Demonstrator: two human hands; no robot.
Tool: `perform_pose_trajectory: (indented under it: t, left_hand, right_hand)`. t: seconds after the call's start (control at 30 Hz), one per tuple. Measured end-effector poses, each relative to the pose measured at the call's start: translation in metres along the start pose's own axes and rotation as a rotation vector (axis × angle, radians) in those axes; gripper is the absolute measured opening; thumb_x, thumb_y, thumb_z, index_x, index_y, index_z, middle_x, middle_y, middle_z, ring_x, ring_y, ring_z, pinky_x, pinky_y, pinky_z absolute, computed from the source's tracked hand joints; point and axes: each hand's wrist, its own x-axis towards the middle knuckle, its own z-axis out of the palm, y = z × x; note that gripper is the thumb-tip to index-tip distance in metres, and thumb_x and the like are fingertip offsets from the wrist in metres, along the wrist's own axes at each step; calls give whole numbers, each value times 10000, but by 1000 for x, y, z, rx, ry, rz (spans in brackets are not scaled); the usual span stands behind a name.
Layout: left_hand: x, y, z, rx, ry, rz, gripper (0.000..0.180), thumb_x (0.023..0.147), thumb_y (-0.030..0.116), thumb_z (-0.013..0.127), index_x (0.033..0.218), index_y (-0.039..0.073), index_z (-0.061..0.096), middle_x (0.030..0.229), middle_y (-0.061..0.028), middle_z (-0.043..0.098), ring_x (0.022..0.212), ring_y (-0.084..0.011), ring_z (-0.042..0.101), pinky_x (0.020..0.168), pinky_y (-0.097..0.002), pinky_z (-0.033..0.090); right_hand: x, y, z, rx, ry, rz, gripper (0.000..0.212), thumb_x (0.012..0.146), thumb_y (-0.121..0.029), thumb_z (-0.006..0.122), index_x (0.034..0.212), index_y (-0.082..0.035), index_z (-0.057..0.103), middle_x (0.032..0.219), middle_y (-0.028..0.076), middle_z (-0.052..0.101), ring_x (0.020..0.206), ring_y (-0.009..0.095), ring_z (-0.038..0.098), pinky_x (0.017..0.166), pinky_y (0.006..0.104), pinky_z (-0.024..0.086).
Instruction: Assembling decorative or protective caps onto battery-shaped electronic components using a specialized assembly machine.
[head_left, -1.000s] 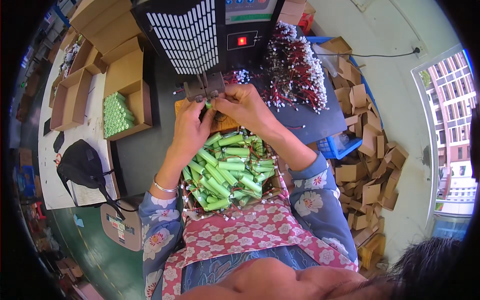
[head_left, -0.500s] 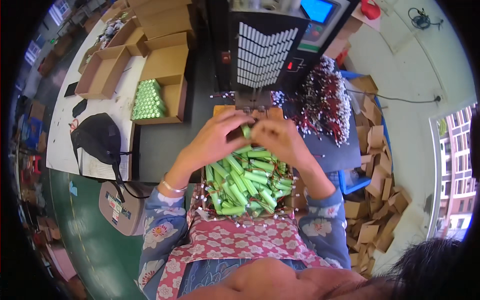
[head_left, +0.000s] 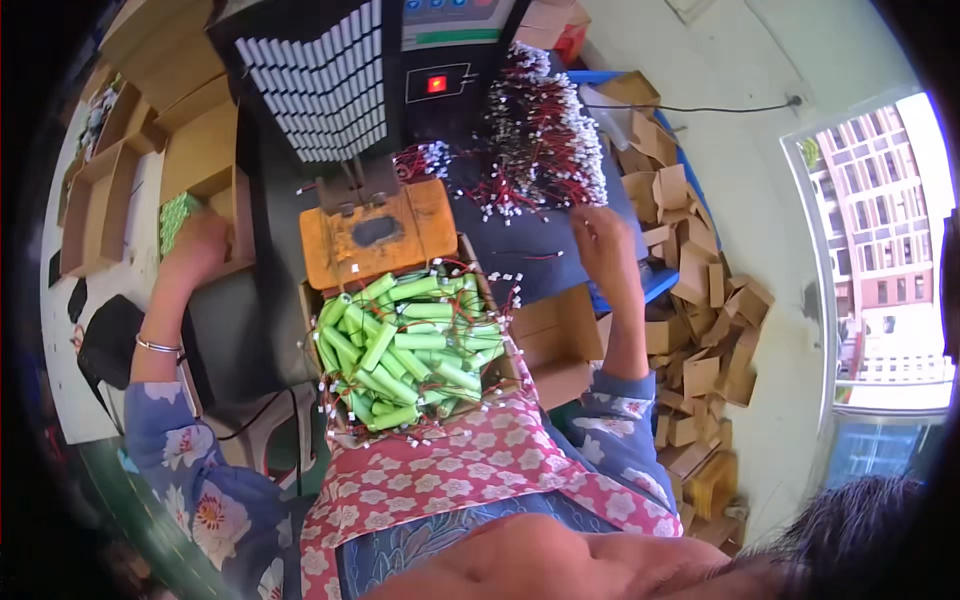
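My left hand (head_left: 200, 245) reaches over the front of a cardboard box (head_left: 242, 205) that holds green cylindrical battery cells (head_left: 177, 217). Its fingers are mostly hidden, so a cell in them cannot be made out. My right hand (head_left: 608, 250) hovers at the right, near a heap of red-and-black wire leads with white connectors (head_left: 550, 140). Its fingers are curled together, and anything between them is too small to tell. Between my arms, green cells with wire leads (head_left: 405, 345) lie jumbled in an open box against my apron.
A black machine (head_left: 395, 120) with a rack of white rods and an orange worn plate (head_left: 425, 225) stands ahead. One loose lead (head_left: 525, 256) lies on the dark table (head_left: 490, 245). Folded cardboard boxes (head_left: 690, 350) pile up at the right; a black bag (head_left: 115, 340) sits left.
My hands have parted from a green cell at the machine: the left moved to the box of cells, the right toward the lead heap. The view has shifted, so the machine appears further left.
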Motion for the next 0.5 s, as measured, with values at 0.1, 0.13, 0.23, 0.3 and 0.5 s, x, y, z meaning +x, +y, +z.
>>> perform_pose_trajectory:
  t: [0.1, 0.13, 0.23, 0.3, 0.5]
  left_hand:
    - [7, 5, -5, 137, -240, -129, 294, 686, 182, 674, 904, -11, 641, 981, -219, 599, 1017, -346, 550, 891, -423, 438]
    - [10, 0, 8, 143, -240, -134, 294, 686, 182, 674, 904, -11, 641, 981, -219, 599, 1017, -346, 550, 891, -423, 438]
    - [12, 3, 5, 180, -193, -75, 281, 664, 167, 681, 903, 20, 664, 1040, -208, 594, 1127, -360, 489, 927, -445, 421]
    - [17, 18, -14, 296, -224, -54, 252, 655, 159, 679, 887, 61, 689, 1099, -193, 589, 1182, -362, 442, 944, -449, 409]
    - [35, 28, -16, 315, -606, -35, 268, 720, 213, 636, 943, 87, 715, 1180, -155, 584, 1158, -339, 485, 923, -389, 431]
  right_hand:
    - [-11, -10, -9, -130, -200, -99, 40, 785, -48, 579, 754, -22, 574, 768, 105, 573, 788, 302, 568, 712, 384, 469]
    - [-15, -15, -11, -163, -331, -252, 33, 759, -45, 595, 740, -38, 568, 771, 101, 559, 826, 285, 555, 735, 370, 465]
    - [-31, -9, 33, -239, -316, -209, 166, 638, -15, 627, 783, -52, 557, 836, 99, 569, 873, 259, 531, 753, 348, 455]
    - [-29, -18, 43, -457, -355, -312, 264, 596, -4, 650, 837, -27, 546, 851, 128, 564, 870, 285, 556, 736, 350, 467]
    - [-15, 18, 67, -381, -356, -279, 187, 652, -16, 599, 830, -12, 542, 789, 146, 545, 787, 313, 571, 719, 381, 485]
